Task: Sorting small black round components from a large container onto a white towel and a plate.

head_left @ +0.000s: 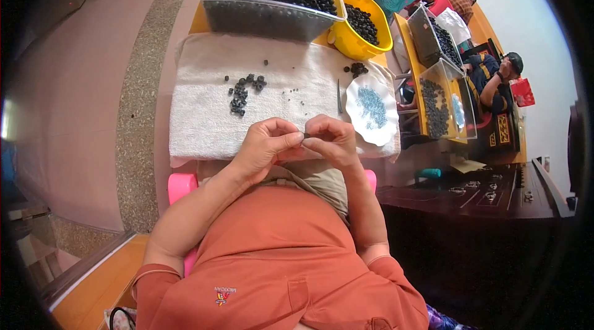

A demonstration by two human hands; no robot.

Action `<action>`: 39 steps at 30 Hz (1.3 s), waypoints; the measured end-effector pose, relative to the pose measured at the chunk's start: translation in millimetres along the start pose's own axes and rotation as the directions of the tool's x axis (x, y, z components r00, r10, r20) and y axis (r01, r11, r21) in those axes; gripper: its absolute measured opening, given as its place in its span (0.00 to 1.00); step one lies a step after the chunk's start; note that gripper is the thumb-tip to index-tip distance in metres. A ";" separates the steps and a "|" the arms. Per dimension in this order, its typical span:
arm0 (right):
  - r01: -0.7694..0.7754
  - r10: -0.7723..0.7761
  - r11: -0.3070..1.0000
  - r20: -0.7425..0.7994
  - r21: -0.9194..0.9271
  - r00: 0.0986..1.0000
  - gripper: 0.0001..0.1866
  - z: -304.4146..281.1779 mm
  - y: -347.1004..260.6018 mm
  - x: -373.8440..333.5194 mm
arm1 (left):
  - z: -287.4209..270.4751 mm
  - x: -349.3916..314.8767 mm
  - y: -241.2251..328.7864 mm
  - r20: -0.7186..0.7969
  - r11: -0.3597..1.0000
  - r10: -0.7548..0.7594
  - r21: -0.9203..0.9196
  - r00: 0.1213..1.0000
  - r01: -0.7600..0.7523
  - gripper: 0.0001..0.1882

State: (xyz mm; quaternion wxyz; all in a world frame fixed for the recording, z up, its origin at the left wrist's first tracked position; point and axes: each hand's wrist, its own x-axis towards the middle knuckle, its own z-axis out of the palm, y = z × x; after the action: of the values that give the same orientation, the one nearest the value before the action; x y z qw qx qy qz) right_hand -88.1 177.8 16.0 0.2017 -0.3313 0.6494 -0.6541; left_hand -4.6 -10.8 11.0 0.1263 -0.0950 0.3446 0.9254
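Observation:
My left hand (pixel 270 144) and my right hand (pixel 334 138) meet above the near edge of a white towel (pixel 204 132). Between their pinched fingertips is a small black part (pixel 305 135), mostly covered by the fingers. A loose cluster of small black ring-like parts (pixel 239 99) lies on the towel beyond my left hand. Several tiny specks (pixel 296 90) are scattered near the middle. Beyond my right hand lie a thin dark tool like tweezers (pixel 339 97) and a white scalloped dish (pixel 354 121) holding tiny bluish clear pieces (pixel 371 107).
At the back stands a clear bin (pixel 266 17) heaped with black parts, beside a yellow basin (pixel 346 45) of the same. More black parts (pixel 357 70) sit before the basin. Rightward, a person (pixel 492 82) sits by another table with clear boxes (pixel 445 73). Dark furniture (pixel 445 197) stands near right.

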 end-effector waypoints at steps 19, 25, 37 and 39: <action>0.022 -0.023 1.000 -0.057 -0.021 0.998 0.08 2.2 -3.9 -2.5 | -3.1 1.9 -5.7 -0.038 0.997 0.068 0.041 0.997 -0.066 0.07; 0.038 -0.041 0.997 -0.051 -0.061 0.998 0.07 0.8 -2.3 -2.6 | -3.8 2.1 -6.1 -0.030 0.997 0.065 0.049 0.997 -0.063 0.07; 0.086 -0.088 0.988 -0.008 -0.125 0.996 0.09 -1.8 -1.2 -1.3 | -4.3 2.2 -4.1 -0.011 0.996 0.061 0.066 0.998 -0.060 0.07; 0.080 -0.082 0.988 -0.006 -0.134 0.997 0.09 -2.7 -0.6 -1.6 | -4.5 2.1 -4.1 -0.007 0.997 0.057 0.058 0.998 -0.056 0.07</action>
State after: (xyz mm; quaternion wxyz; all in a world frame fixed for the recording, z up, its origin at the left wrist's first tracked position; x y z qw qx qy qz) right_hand -88.8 180.8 16.5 0.1488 -0.3664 0.6788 -0.6187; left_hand -4.9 -10.4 4.6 0.1013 -0.0857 0.3741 0.9178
